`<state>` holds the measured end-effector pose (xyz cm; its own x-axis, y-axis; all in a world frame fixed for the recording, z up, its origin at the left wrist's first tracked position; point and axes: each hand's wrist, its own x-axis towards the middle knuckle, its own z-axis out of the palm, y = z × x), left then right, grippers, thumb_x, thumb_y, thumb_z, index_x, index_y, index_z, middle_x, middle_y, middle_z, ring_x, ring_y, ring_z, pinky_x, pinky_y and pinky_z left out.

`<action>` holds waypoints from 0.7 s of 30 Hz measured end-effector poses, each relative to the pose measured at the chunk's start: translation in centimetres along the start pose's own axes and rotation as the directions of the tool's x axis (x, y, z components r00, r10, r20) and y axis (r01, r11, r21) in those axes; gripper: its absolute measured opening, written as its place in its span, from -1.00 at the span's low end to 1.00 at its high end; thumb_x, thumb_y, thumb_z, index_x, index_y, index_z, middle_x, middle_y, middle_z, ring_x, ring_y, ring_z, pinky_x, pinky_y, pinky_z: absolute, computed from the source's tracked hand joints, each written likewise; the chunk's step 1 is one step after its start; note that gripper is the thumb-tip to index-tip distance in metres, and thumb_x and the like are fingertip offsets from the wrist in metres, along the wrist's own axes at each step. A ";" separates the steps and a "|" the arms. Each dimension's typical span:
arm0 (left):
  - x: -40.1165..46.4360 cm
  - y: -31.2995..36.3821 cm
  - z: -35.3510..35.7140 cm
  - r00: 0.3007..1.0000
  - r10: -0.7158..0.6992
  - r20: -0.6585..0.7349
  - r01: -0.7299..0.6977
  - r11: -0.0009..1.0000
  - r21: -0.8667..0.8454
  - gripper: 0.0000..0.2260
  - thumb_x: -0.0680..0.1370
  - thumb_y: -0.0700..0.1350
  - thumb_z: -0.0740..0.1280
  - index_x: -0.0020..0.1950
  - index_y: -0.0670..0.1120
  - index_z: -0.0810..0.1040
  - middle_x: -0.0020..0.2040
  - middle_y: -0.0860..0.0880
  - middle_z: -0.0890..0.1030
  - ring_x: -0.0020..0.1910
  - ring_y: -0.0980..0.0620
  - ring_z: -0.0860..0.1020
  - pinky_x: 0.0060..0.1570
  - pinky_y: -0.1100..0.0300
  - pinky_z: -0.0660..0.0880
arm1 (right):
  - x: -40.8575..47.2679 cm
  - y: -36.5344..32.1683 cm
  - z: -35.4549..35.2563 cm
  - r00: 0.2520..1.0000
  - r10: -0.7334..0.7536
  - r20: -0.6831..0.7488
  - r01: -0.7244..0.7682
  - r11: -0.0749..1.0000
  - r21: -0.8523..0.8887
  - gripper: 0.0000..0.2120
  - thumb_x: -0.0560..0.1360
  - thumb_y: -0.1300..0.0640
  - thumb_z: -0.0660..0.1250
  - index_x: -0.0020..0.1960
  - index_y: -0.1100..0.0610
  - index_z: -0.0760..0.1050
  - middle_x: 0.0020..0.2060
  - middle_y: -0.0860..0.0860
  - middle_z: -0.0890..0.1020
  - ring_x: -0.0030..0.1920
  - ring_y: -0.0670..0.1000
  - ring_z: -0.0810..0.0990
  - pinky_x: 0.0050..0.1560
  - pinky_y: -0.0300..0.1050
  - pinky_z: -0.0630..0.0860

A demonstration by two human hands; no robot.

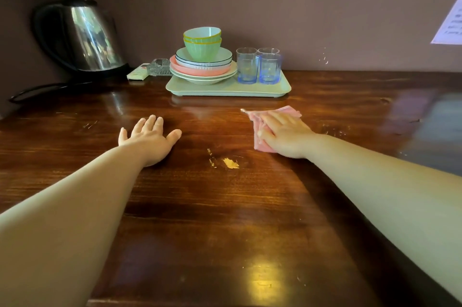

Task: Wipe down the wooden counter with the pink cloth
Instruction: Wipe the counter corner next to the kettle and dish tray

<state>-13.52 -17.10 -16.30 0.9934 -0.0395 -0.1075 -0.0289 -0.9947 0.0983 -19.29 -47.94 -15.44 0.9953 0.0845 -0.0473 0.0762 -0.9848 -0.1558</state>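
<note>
Pink cloth (260,144) pressed under right hand (285,135), grip flat, before green tray (225,90); left hand (150,139) splayed. Judged mid-wipe; next stroke should cover nearer tabletop (225,206).

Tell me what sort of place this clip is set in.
Likely a hotel-room or home tea corner: an electric kettle stands by the wall on a wooden counter, near a tray of stacked bowls, plates and drinking glasses. A printed notice hangs on the wall.

A steel kettle (85,36) stands left of a tray (225,90) bearing stacked bowls (203,43) and glasses (260,65)
</note>
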 end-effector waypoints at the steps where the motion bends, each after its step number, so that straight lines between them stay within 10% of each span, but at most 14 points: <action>1: 0.1 -0.1 0.1 1.000 0.001 -0.003 -0.001 1.000 0.002 -0.30 0.55 0.38 -0.16 0.59 0.03 -0.12 0.59 0.09 -0.16 0.55 0.07 -0.19 0.48 -0.13 -0.20 | -0.8 0.3 0.3 0.997 -0.068 0.022 0.068 0.998 0.008 -0.46 0.68 -0.14 -0.11 0.64 -0.12 -0.03 0.62 -0.12 0.07 0.61 -0.06 -0.01 0.58 0.04 -0.05; 9: 0.0 0.1 0.0 1.000 -0.004 -0.008 0.004 1.000 0.020 -0.30 0.56 0.37 -0.15 0.59 0.02 -0.11 0.59 0.07 -0.15 0.56 0.05 -0.17 0.49 -0.15 -0.17 | 0.8 -1.1 -0.1 1.000 0.030 0.004 -0.030 1.000 -0.008 -0.47 0.68 -0.12 -0.12 0.64 -0.07 0.02 0.62 -0.08 0.10 0.61 -0.01 0.02 0.59 0.10 0.01; 14: 0.1 -0.1 0.1 1.000 0.000 -0.020 0.001 1.000 0.024 -0.30 0.55 0.38 -0.15 0.59 0.02 -0.10 0.59 0.07 -0.13 0.56 0.06 -0.17 0.48 -0.15 -0.17 | -1.3 -0.8 0.9 0.970 -0.226 0.087 0.221 0.973 0.064 -0.38 0.58 -0.29 -0.19 0.62 -0.21 -0.06 0.61 -0.20 0.05 0.60 -0.10 -0.04 0.57 0.05 -0.06; 21: 0.3 -0.1 0.3 0.999 -0.009 -0.035 0.009 1.000 0.016 -0.30 0.55 0.38 -0.15 0.59 0.03 -0.09 0.59 0.08 -0.12 0.56 0.06 -0.16 0.49 -0.15 -0.18 | 1.0 -3.5 0.6 0.999 -0.034 0.016 0.035 0.999 -0.013 -0.47 0.68 -0.13 -0.15 0.64 -0.09 -0.03 0.63 -0.08 0.03 0.62 -0.01 -0.05 0.58 0.08 -0.08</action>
<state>-13.27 -17.02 -16.67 0.9969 -0.0277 -0.0732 -0.0216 -0.9964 0.0820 -18.55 -44.35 -15.51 0.9910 0.1208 -0.0578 0.1114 -0.9832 -0.1448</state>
